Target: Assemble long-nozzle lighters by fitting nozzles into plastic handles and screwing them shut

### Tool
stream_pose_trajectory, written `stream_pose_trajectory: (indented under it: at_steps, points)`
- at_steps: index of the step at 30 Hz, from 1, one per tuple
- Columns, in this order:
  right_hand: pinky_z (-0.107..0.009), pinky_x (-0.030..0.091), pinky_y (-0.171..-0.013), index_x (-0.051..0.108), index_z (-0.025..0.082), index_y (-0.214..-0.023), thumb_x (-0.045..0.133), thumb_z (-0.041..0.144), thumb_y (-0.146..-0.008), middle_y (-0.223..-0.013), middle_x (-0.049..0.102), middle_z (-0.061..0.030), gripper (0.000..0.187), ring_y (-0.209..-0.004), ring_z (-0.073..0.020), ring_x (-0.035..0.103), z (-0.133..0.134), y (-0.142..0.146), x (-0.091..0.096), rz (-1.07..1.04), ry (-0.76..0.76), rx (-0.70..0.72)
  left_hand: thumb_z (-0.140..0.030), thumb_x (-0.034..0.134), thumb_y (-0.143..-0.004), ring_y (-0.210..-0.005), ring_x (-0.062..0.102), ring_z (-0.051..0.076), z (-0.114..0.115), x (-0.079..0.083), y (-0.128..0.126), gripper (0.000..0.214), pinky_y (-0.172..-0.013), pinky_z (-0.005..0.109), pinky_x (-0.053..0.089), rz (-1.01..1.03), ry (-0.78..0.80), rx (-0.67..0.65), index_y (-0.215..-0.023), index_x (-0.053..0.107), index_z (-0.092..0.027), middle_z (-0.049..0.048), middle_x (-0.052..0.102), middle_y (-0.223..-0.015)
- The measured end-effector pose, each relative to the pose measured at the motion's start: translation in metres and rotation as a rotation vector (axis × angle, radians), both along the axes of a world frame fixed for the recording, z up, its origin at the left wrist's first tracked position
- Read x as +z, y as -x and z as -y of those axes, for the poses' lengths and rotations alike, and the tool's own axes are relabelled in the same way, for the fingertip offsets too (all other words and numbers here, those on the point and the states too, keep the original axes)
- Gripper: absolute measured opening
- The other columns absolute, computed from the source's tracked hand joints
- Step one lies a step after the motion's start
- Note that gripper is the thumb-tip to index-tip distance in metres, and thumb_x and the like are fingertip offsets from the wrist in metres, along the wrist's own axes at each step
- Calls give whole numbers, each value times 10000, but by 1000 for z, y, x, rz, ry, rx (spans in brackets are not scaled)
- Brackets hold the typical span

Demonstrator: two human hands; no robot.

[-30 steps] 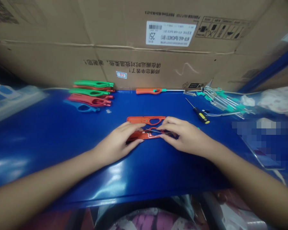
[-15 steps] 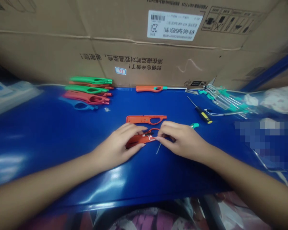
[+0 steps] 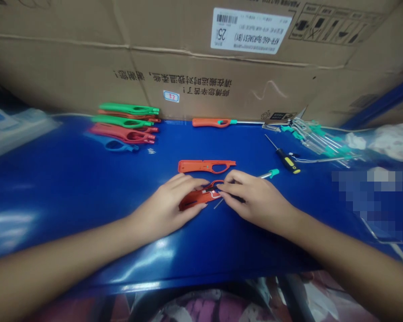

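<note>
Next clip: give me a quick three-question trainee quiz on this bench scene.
1. True or false: the left hand and right hand both touch the orange shell half.
2. The yellow-and-black screwdriver lies: A in the right hand; B on the table, apart from both hands; C under the left hand.
3. Which colour is the piece of the shell stack nearest the person?
Key: 1 true; 2 B; 3 blue.
</note>
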State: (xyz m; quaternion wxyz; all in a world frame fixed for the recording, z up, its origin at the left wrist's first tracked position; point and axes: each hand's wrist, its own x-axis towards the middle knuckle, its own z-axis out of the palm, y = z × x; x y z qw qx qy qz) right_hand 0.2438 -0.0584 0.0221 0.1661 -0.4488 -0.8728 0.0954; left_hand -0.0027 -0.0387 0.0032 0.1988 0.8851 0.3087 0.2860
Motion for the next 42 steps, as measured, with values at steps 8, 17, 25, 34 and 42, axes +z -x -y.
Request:
stream_pose_trajectory:
  at_steps: [8,17,25,34,42]
  points:
    - [-273,466,-708,748,160,-952,525,198,-972,-953,643,-59,226,-768,-135,606,-4,0,1,-112,96,64,-242,670,-941,-978,626,182,-1,-1,0,346,-869,318,524,20,-8,-26,-1269,611,-151,72,699,-1069]
    - [-253,407,-650,716,190,-931,591,205,-940,-960,647,-33,126,-779,-122,574,-12,-16,16,-133,134,13,-153,562,-986,-1086,562,180,2,6,1,276,-968,327,490,-35,30,-94,-1251,635,-177,78,634,-1145]
    - [-243,393,-652,667,198,-865,660,214,-912,-897,635,-5,50,-720,-107,532,-21,-21,12,-114,181,20,-119,553,-983,-1143,535,205,0,4,1,298,-1013,368,445,-37,-34,-96,-1255,648,-196,84,635,-1221]
    - [-261,434,-733,671,211,-960,576,208,-959,-984,634,-23,95,-850,-134,601,-20,-24,12,-92,164,136,-107,524,-992,-1140,505,215,2,3,2,330,-1014,382,435,-66,-57,-98,-1264,668,-228,89,599,-1217]
    - [-259,440,-734,675,218,-930,610,258,-950,-1062,630,-31,79,-859,-133,617,-16,-24,15,-45,153,219,-114,528,-993,-1136,493,217,2,4,3,353,-990,371,467,-80,-63,-99,-1293,657,-247,89,585,-1252]
